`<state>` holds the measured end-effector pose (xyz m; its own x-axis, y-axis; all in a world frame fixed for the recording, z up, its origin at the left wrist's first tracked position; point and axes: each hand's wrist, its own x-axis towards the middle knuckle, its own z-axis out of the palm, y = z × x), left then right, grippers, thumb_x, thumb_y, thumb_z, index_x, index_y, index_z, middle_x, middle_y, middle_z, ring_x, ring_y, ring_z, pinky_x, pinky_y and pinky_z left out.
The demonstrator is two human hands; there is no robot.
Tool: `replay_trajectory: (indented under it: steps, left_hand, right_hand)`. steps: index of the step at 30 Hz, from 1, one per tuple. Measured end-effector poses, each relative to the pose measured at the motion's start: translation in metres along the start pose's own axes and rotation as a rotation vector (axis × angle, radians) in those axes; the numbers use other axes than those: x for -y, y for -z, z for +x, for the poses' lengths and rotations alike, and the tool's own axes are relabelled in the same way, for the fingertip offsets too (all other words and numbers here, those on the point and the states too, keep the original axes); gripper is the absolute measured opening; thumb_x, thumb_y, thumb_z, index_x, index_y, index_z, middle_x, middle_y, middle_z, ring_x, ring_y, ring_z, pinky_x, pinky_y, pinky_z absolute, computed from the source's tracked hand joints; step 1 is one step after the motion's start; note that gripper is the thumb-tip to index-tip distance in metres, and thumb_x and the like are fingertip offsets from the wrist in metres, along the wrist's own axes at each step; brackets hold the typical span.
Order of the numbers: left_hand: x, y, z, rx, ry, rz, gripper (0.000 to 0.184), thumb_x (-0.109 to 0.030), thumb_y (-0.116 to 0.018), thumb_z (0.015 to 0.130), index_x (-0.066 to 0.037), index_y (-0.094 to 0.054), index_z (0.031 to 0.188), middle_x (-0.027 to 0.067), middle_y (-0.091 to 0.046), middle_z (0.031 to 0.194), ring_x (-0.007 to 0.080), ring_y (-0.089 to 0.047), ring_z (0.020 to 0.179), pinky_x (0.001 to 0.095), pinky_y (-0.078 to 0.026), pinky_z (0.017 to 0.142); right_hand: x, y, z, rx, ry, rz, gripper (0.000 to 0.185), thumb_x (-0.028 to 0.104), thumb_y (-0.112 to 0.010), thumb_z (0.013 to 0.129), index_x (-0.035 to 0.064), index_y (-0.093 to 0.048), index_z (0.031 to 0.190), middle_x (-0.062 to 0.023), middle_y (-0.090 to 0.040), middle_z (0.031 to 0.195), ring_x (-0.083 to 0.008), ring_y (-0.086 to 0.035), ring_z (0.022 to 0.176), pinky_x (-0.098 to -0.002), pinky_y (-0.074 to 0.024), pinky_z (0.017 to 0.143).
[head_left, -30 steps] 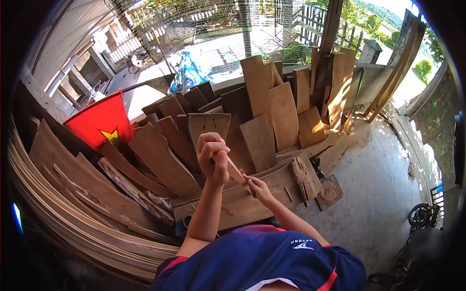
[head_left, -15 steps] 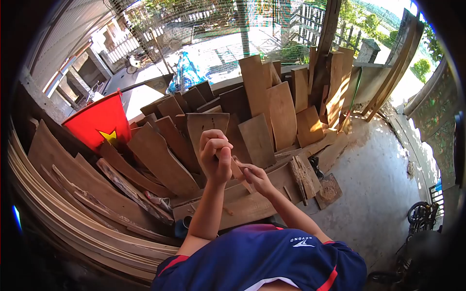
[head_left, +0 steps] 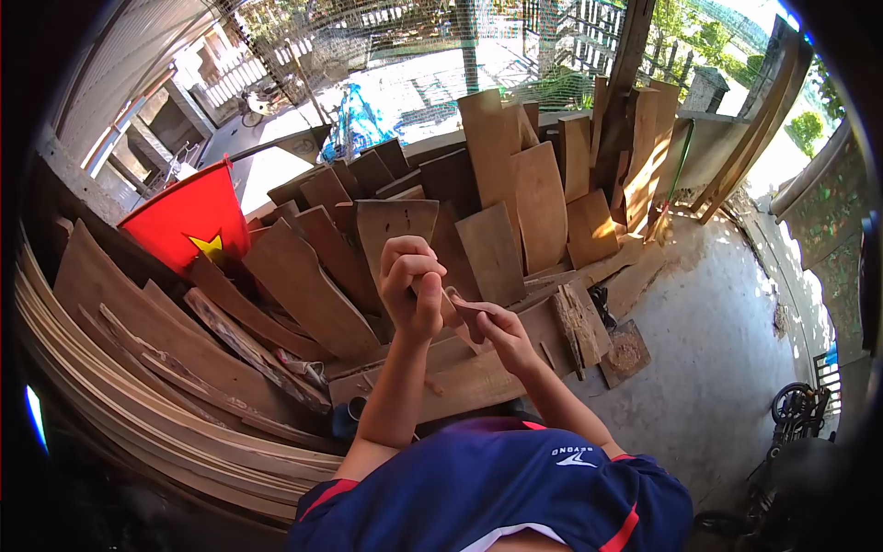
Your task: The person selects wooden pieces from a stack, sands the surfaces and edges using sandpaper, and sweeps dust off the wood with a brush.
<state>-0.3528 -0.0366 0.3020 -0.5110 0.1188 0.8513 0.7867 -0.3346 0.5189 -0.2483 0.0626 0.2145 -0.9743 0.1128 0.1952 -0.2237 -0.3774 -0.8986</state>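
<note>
My left hand (head_left: 411,288) is raised in front of the leaning boards, its fingers curled round a narrow light wooden piece (head_left: 452,314). Most of that piece is hidden by the fingers. Lower and to the right, my right hand (head_left: 502,333) pinches a small dark brown flat piece (head_left: 472,318) between thumb and fingers. This piece lies against or very near the wooden one; whether they touch is hard to tell.
Many boards (head_left: 540,208) lean along the low wall. A red flag (head_left: 195,225) with a yellow star hangs at left above long curved planks (head_left: 166,432). A rough wood chunk (head_left: 577,327) lies beside a square board (head_left: 625,354) on the concrete floor (head_left: 699,368).
My right hand has moved up and a little to the right, and the dark piece in it now shows more fully. My left hand stays raised, turned slightly, still round the wooden piece.
</note>
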Motion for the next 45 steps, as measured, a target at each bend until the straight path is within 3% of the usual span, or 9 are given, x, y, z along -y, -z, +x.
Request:
replay_trajectory:
  steps: [6, 7, 10, 11, 13, 23, 28, 37, 45]
  left_hand:
    - [0.002, 0.003, 0.0, -0.027, -0.016, 0.004, 0.021, -0.023, -0.053, 0.08, -0.004, -0.053, 0.071, 0.0105, -0.048, 0.082, 0.0156, -0.047, 0.07, 0.026, -0.039, 0.059]
    - [0.003, 0.006, 0.001, -0.025, -0.019, 0.034, 0.022, -0.024, -0.053, 0.08, -0.004, -0.053, 0.071, 0.0104, -0.048, 0.082, 0.0157, -0.047, 0.07, 0.026, -0.039, 0.059]
    - [-0.002, 0.008, 0.001, -0.022, -0.008, 0.05, 0.023, -0.025, -0.052, 0.08, -0.004, -0.053, 0.071, 0.0104, -0.048, 0.081, 0.0161, -0.047, 0.07, 0.0262, -0.039, 0.059]
    - [-0.003, 0.008, 0.001, -0.022, 0.008, 0.033, 0.024, -0.026, -0.052, 0.08, -0.004, -0.053, 0.071, 0.0104, -0.048, 0.081, 0.0163, -0.047, 0.07, 0.0263, -0.039, 0.059]
    - [-0.003, 0.009, -0.001, -0.025, 0.007, 0.035, 0.024, -0.026, -0.052, 0.08, -0.004, -0.053, 0.071, 0.0106, -0.048, 0.081, 0.0164, -0.047, 0.069, 0.0263, -0.039, 0.059]
    - [0.006, 0.008, 0.001, -0.026, -0.026, 0.022, 0.024, -0.025, -0.051, 0.081, -0.004, -0.053, 0.071, 0.0114, -0.048, 0.082, 0.0164, -0.047, 0.068, 0.0265, -0.039, 0.06]
    - [-0.001, 0.012, -0.001, -0.015, -0.02, 0.021, 0.024, -0.026, -0.05, 0.081, -0.004, -0.053, 0.071, 0.011, -0.048, 0.081, 0.016, -0.047, 0.067, 0.0264, -0.04, 0.058]
    - [-0.006, 0.003, -0.004, 0.016, -0.007, -0.038, 0.02, -0.022, -0.052, 0.08, -0.004, -0.054, 0.071, 0.0102, -0.048, 0.082, 0.0156, -0.047, 0.069, 0.0262, -0.04, 0.059]
    - [-0.008, 0.002, -0.006, 0.042, -0.015, -0.033, 0.018, -0.021, -0.054, 0.079, -0.005, -0.054, 0.071, 0.0102, -0.049, 0.083, 0.0158, -0.047, 0.07, 0.0261, -0.039, 0.06]
  right_hand:
    - [-0.044, 0.022, 0.005, 0.005, -0.1, -0.039, 0.031, 0.019, -0.043, 0.094, 0.0017, -0.053, 0.118, -0.0042, -0.057, 0.11, -0.0114, -0.052, 0.098, -0.0246, -0.0387, 0.088]
    - [-0.068, 0.027, 0.005, -0.087, -0.127, -0.119, 0.03, 0.023, -0.045, 0.093, 0.0067, -0.055, 0.116, 0.0056, -0.05, 0.071, -0.0028, -0.037, 0.059, -0.0168, -0.0301, 0.053]
    - [-0.12, 0.05, -0.013, -0.174, -0.304, -0.245, 0.028, 0.026, -0.046, 0.093, 0.0082, -0.059, 0.11, 0.0065, -0.052, 0.07, -0.0009, -0.036, 0.051, -0.0168, -0.0271, 0.044]
    - [-0.124, 0.052, -0.015, -0.17, -0.304, -0.241, 0.028, 0.026, -0.046, 0.093, 0.0082, -0.059, 0.11, 0.0065, -0.052, 0.07, -0.0009, -0.036, 0.051, -0.0168, -0.0271, 0.044]
    - [-0.103, 0.041, -0.018, -0.203, -0.393, -0.23, 0.029, 0.019, -0.044, 0.093, 0.0024, -0.057, 0.113, -0.0016, -0.062, 0.092, -0.0075, -0.052, 0.086, -0.0217, -0.0407, 0.079]
    - [-0.023, 0.004, 0.007, -0.005, 0.052, 0.013, 0.028, 0.018, -0.041, 0.094, 0.0016, -0.055, 0.113, -0.003, -0.06, 0.105, -0.008, -0.052, 0.087, -0.0228, -0.0412, 0.08]
    - [-0.134, 0.068, -0.012, -0.245, -0.519, -0.333, 0.025, 0.02, -0.044, 0.093, 0.0024, -0.057, 0.105, -0.0019, -0.059, 0.079, -0.0092, -0.053, 0.068, -0.0259, -0.0443, 0.062]
    - [-0.188, 0.101, -0.042, -0.288, -0.413, -0.345, 0.022, 0.021, -0.046, 0.091, 0.0029, -0.057, 0.099, -0.0031, -0.058, 0.078, -0.0105, -0.051, 0.069, -0.0266, -0.0442, 0.061]
    - [-0.206, 0.105, -0.087, -0.47, -0.605, -0.814, 0.026, 0.016, -0.055, 0.083, 0.0122, -0.052, 0.109, -0.0143, -0.061, 0.09, -0.0273, -0.06, 0.085, -0.0354, -0.0472, 0.071]
